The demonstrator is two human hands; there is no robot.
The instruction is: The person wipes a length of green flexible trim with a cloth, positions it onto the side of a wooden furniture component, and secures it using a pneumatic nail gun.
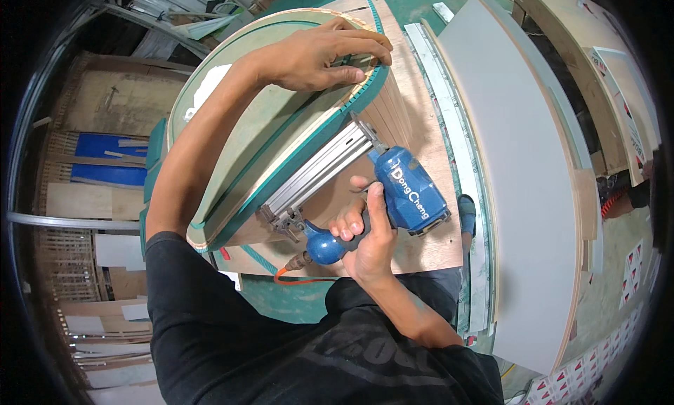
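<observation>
A large wooden panel (265, 117) with a rounded end and a green line along its face lies on a box-like wooden body. Along its edge runs a green strip (281, 177), its outer side cut with small notches at the curve; its loose tail goes up past the far end. My left hand (326, 57) curls over the rounded end, fingers closed on the strip. In my right hand (368, 236) is a blue air nail gun (411, 187), gripped by its handle. The silver nose (359, 122) of the nail gun is close against the strip; whether it touches is hard to tell.
Underneath is a plywood board (435, 215). An orange air hose (288, 280) trails from the nail gun's handle. To the right stand long white strips (456, 145) and a big grey curved panel (519, 194). Wood offcuts (105, 201) are stacked at left. Another person's foot (467, 215) shows beside the board.
</observation>
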